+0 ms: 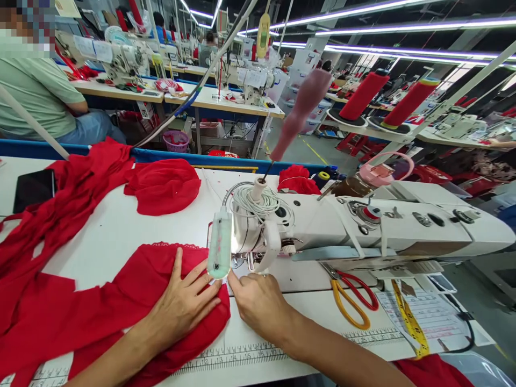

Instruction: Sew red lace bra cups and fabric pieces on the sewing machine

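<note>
Red fabric [137, 290] with a lace-like edge lies left of the white sewing machine [322, 220] and reaches up to its needle area. My left hand [185, 295] lies flat on this fabric with its fingers spread. Close to the presser foot [250, 260] is my right hand [260, 301], its fingers curled and pinched together; what they hold, if anything, is hidden. A pale green lamp [220, 244] hangs over the gap between both hands and covers some fingertips.
Scissors [350, 295] with orange and red handles lie right of my right hand, near a yellow tape measure [409, 320] and a written sheet [439, 317]. More red fabric [163, 185] and a black phone [34, 191] are at left. Red thread cones [365, 97] stand behind.
</note>
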The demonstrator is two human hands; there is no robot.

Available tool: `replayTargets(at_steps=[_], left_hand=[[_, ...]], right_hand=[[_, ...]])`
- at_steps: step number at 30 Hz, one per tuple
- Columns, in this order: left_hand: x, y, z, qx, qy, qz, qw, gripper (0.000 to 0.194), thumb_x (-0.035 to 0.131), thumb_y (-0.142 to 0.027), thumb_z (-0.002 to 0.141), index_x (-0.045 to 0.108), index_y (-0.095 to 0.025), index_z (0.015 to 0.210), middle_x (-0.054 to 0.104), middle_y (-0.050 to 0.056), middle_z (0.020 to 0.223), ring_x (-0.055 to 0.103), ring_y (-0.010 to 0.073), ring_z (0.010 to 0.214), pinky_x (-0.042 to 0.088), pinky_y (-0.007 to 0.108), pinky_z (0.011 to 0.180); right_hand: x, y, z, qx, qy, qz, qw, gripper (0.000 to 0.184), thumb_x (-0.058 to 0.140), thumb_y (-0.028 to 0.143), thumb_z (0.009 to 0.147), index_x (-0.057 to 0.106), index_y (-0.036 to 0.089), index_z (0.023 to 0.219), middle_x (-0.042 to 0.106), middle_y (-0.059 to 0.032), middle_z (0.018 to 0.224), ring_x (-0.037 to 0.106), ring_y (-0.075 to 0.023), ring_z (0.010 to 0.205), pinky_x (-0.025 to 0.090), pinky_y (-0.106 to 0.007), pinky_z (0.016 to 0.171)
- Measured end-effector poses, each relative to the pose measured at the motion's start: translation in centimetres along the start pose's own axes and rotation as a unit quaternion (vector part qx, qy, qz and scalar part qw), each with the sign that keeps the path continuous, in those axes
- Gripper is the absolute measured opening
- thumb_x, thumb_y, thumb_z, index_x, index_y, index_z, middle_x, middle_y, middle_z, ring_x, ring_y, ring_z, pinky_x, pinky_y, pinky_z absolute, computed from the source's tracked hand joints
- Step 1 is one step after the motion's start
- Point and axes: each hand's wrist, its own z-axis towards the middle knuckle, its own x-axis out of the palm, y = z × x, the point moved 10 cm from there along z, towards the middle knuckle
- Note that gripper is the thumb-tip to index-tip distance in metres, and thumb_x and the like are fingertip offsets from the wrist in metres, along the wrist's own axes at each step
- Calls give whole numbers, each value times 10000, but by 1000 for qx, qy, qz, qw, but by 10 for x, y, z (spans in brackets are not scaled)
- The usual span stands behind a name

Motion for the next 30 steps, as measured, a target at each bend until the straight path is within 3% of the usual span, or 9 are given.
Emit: replayTargets(at_steps=[5,9,13,17,19,21,24,26,30], left_hand=[[2,-1,-1,7,12,8,1000,265,445,-210,1017,695,-178,1099,731,90,1170,637,294,1182,0,735,1178],[0,1,0,-8,11,9,1000,274,434,-222,1024,700,-187,1080,730,83,1175,624,303,1196,-8,758,1166],[-2,-3,1,-1,19,28,999,248,465,-204,1015,688,-188,1122,734,65,1171,626,295,1185,-24,734,1181],[6,2,-5,-11,45,13,999,272,455,-258,1030,648,-184,1206,729,66,1178,617,289,1192,-53,714,1185],[11,6,-6,-14,58,-7,998,281,434,-257,1034,641,-179,1208,720,83,1183,603,285,1212,10,712,1192],[15,8,-3,-3,76,-16,997,285,417,-236,1033,645,-180,1196,707,95,1197,595,278,1213,173,672,1194],[17,9,5,27,87,-10,996,295,398,-233,1033,662,-181,1152,700,98,1187,615,264,1149,405,554,1117],[16,11,11,38,75,-12,996,298,390,-234,1035,671,-182,1118,708,91,1141,631,248,1087,432,533,1103],[22,20,15,38,57,-37,997,281,409,-223,1029,684,-193,1080,716,74,1067,643,227,1019,364,574,1154]], right_hand=[[-11,-7,-7,-34,-72,-98,992,537,523,-18,854,555,184,1351,669,-28,707,601,-167,570,409,-277,538],[-8,-10,15,-36,-90,-139,985,424,498,-31,863,631,196,1195,688,-57,781,634,-200,696,448,-292,585],[-9,-13,12,-44,-95,-101,989,327,495,3,886,632,194,1113,674,-60,806,621,-198,739,442,-290,627],[-14,-8,-17,-87,-108,66,988,281,478,32,857,614,181,1053,663,-61,901,596,-179,763,414,-277,647],[-16,1,-28,-133,-121,131,975,272,470,39,866,613,166,1060,675,-93,1047,608,-195,907,429,-291,728],[-16,7,-34,-162,-139,158,964,303,448,26,888,613,156,1106,681,-95,1126,596,-200,1017,426,-305,794],[-14,3,-33,-143,-164,147,965,357,403,-17,897,625,147,1123,702,-81,1121,603,-185,1010,408,-310,792],[-11,-1,-32,-121,-168,129,970,390,396,-34,886,632,146,1139,705,-83,1129,614,-181,989,398,-315,787],[-8,-8,-31,-88,-176,119,973,455,402,-60,824,642,138,1156,712,-89,1131,629,-184,920,396,-333,808]])
